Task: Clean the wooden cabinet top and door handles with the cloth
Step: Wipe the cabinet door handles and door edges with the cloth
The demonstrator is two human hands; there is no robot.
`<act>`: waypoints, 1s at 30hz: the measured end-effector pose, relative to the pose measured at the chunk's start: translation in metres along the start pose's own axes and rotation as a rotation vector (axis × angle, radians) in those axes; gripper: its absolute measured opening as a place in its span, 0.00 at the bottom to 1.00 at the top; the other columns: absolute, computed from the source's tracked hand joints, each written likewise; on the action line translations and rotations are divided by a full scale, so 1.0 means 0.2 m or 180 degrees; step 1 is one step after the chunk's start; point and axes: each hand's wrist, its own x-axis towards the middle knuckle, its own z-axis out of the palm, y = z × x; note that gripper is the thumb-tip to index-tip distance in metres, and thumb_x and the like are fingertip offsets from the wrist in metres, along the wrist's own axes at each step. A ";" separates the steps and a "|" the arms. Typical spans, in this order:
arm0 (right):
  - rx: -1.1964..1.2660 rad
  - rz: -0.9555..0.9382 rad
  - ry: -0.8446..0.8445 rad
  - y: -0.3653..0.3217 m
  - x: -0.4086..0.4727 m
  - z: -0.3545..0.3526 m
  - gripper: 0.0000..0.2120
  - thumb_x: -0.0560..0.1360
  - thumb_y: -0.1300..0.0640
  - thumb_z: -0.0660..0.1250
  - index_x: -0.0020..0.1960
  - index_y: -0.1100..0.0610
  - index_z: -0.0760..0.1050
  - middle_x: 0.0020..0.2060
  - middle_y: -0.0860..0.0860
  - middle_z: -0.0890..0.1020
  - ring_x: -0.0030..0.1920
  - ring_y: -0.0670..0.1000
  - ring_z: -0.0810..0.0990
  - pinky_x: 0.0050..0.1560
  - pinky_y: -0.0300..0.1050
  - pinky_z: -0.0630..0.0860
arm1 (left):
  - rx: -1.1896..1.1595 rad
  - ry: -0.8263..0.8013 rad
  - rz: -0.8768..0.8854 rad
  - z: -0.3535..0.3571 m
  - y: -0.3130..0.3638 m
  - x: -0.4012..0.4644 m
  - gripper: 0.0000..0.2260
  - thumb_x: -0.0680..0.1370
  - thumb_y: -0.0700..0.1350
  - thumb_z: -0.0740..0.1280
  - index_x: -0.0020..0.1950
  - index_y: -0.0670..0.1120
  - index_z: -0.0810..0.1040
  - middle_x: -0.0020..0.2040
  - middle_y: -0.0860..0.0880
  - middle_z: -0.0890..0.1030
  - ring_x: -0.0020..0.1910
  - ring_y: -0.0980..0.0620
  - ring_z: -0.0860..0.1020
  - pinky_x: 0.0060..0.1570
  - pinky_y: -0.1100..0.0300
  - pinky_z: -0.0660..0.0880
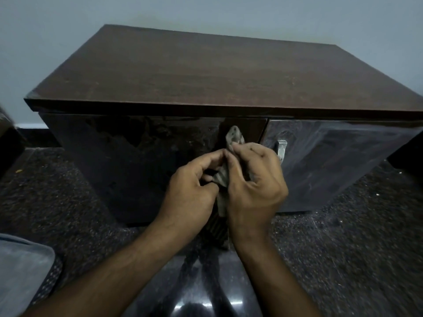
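A dark brown wooden cabinet (183, 72) stands against the wall, with two glossy dark doors below its top. A grey patterned cloth (234, 138) is bunched in front of the left door's inner edge, hiding whatever handle is there. My left hand (192, 188) pinches the cloth's lower part with curled fingers. My right hand (256, 184) grips the cloth from the right, fingers wrapped around it. A silver handle (281, 148) shows on the right door, just beyond my right hand's knuckles. The cloth's tail hangs down between my wrists.
A dark speckled floor (343, 236) surrounds the cabinet, with a polished reflective strip at the bottom centre. A grey fabric item (20, 271) lies at the lower left. Another dark piece of furniture (9, 143) sits at the left edge. A pale wall (229, 14) is behind.
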 end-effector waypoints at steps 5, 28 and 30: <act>-0.0462 -0.0374 -0.0506 0.12 -0.13 0.03 0.12 0.80 0.63 0.67 0.61 0.61 0.82 0.56 0.62 0.76 0.55 0.58 0.78 0.50 0.51 0.80 | 0.0012 0.0127 -0.0240 -0.02 -0.02 0.00 0.28 0.73 0.28 0.61 0.63 0.56 0.79 0.50 0.58 0.81 0.47 0.67 0.77 0.41 0.75 0.71; -0.0621 -0.1136 -0.0604 0.22 -0.12 -0.08 0.11 0.78 0.68 0.68 0.59 0.68 0.81 0.48 0.62 0.82 0.46 0.56 0.80 0.49 0.42 0.76 | 0.0197 -0.0059 -0.0138 0.04 -0.06 -0.01 0.26 0.74 0.31 0.63 0.67 0.54 0.76 0.58 0.58 0.78 0.57 0.63 0.75 0.58 0.67 0.74; -0.0688 -0.1085 -0.0690 0.25 -0.14 -0.07 0.11 0.76 0.69 0.70 0.58 0.68 0.82 0.48 0.62 0.82 0.46 0.56 0.80 0.48 0.44 0.78 | 0.0233 -0.0031 -0.0094 0.05 -0.05 -0.01 0.26 0.74 0.31 0.63 0.67 0.53 0.75 0.59 0.59 0.77 0.57 0.64 0.75 0.58 0.68 0.74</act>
